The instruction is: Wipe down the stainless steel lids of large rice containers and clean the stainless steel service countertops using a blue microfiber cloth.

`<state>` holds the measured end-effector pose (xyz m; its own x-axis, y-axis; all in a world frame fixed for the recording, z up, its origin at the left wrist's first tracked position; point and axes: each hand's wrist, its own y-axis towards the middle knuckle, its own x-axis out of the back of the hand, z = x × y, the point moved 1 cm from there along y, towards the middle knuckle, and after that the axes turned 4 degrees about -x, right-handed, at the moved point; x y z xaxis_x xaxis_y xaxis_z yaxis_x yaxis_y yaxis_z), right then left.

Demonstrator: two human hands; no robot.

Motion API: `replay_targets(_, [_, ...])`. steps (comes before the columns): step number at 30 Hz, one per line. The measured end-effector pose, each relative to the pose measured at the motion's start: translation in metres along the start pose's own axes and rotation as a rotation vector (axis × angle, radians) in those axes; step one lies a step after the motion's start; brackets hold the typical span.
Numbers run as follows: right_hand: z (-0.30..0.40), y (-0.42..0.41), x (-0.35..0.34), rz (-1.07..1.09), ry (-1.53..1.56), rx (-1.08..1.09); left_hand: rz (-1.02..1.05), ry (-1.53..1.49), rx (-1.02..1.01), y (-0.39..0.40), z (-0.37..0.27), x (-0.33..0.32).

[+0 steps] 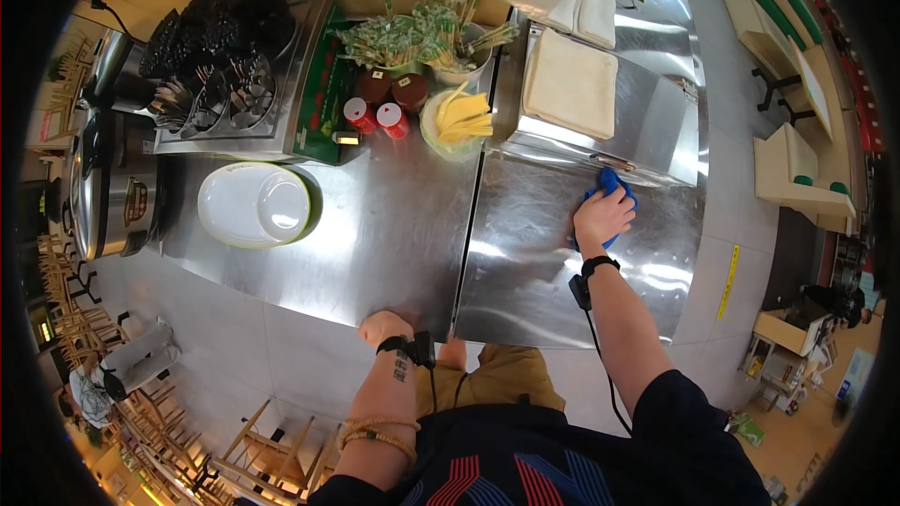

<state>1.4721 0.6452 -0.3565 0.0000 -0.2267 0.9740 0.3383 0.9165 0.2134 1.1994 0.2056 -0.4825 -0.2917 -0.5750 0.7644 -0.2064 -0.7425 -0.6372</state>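
Note:
My right hand presses a bunched blue cloth on the right steel counter, close below the front of a steel box. Part of the cloth sticks out past the fingers and below the palm. At the front edge of the left steel counter rests my left hand; its fingers are curled out of sight, so whether it grips anything is hidden. Folded cream cloths lie on top of the steel box. A dark seam runs between the two counters.
A white oval plate with a green rim lies on the left counter. Behind stand a steel cutlery holder, red-capped containers, wrapped skewers and a tub of yellow strips. A large cooker stands far left. Another person is beyond, by wooden chairs.

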Motion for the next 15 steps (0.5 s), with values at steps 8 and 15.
replay_targets(8, [-0.008,0.004,0.001,-0.012,-0.018,-0.028,-0.041,-0.095,-0.098,-0.097,-0.003,0.030])
replay_targets(15, [-0.007,0.004,0.002,-0.006,-0.027,-0.025,-0.033,-0.107,-0.123,-0.093,-0.002,0.030])
